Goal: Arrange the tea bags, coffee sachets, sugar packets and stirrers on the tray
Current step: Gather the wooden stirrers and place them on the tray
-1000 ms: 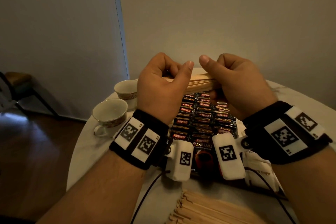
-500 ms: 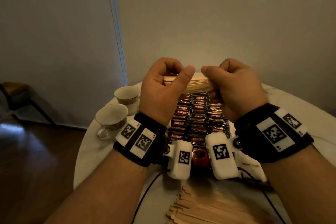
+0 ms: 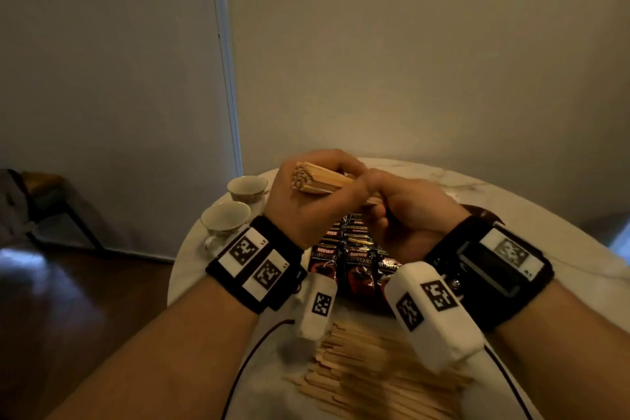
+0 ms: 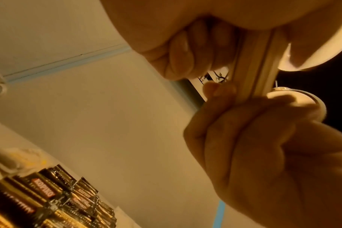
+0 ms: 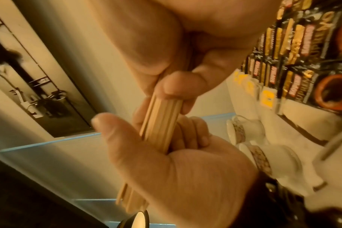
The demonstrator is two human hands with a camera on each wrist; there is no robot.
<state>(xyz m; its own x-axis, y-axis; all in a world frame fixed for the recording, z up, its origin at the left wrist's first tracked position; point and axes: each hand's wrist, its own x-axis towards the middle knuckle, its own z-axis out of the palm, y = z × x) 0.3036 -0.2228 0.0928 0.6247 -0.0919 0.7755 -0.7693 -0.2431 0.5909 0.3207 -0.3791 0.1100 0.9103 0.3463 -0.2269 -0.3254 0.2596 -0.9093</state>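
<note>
Starting at the left of the coffee sachets (image 3: 354, 256), we see two teacups (image 3: 226, 220) standing on the round table (image 3: 511, 215), apart from them. Above the sachets, our left hand (image 3: 306, 201) is wrapped round a bundle of stirrers (image 3: 320, 179), fingers curled about it, with the cut ends poking out past the knuckles. Just right of that, our right hand (image 3: 409, 218) clenches the bundle's other end, thumb pressed on the sticks; the right wrist view shows both grips meeting on the same bundle (image 5: 158, 121). Right of the sachets lie white packets (image 5: 267, 95) with yellow print, probably sugar. Nearer us than the sachets, loose stirrers (image 3: 381, 372) lie spread on the table. The tray itself is mostly hidden under the sachets, so we cannot trace its edge.

We judge the sticks light, thin and stiff, smooth enough to slide lengthwise against each other. A single stick would snap if bent, and a loose bundle will fan out. We would hold it near both ends, squeezing across the flat sides, and tap the ends level.

Compared with a second ago, the bundle has turned: it lay level between our hands, thumbs on top, and it now tilts with its left end raised toward us, while our hands have closed together until they touch.
</note>
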